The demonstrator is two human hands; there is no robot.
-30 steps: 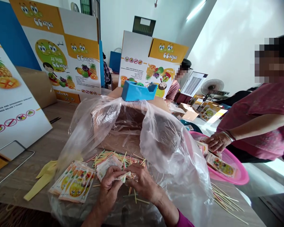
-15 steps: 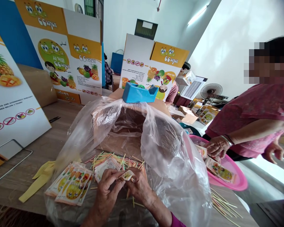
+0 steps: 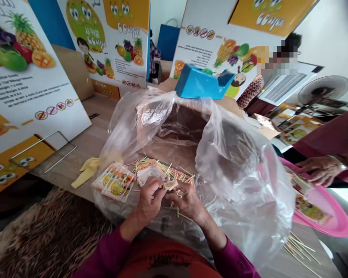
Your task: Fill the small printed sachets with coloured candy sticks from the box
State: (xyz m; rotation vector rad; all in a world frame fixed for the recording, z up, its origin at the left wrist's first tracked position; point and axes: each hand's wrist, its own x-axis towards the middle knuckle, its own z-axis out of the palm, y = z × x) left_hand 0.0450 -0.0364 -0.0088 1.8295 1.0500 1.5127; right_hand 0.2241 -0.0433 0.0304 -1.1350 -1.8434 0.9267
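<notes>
With the fingers [image 3: 160,194] of your left hand [image 3: 148,197] and right hand [image 3: 189,199], you pinch a small packet [image 3: 171,186] near coloured sticks [image 3: 168,170], right of the fanned packets [image 3: 116,182].

Fingers [image 3: 154,184] partly hide the packet [image 3: 171,186], and the left edge crops 1 carton [image 3: 37,90]

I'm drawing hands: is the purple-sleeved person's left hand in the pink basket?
No, the left hand holds a wrapper, apart from the pink basket.
</notes>
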